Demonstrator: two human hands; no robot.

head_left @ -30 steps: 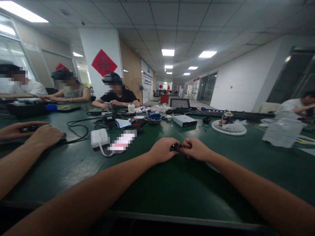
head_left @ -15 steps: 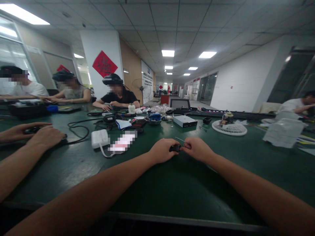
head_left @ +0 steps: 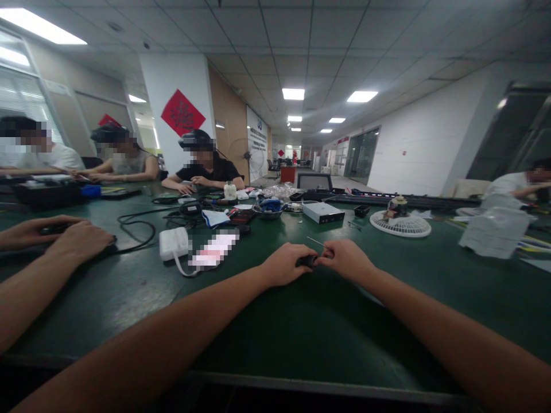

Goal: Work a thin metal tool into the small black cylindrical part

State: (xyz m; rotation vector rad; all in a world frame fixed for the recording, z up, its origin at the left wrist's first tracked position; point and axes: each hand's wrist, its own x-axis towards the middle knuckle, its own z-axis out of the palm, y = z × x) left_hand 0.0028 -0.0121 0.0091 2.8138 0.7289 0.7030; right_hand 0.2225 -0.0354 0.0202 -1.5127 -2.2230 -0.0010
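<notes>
- Object (head_left: pixel 306 262), small, dark, rounded: we grip it in our left hand (head_left: pixel 284 265).
- Rod (head_left: pixel 316 242), thin, metallic: held in our right hand (head_left: pixel 348 259), above the green table (head_left: pixel 301 338).

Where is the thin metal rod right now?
In the head view, the rod is in the right hand, just right of centre, near the dark piece in the left hand.

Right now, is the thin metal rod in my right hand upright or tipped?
Tipped: the thin metal rod slants leftward from your right hand, its tip only slightly higher in view than where it leaves the grip.
</notes>
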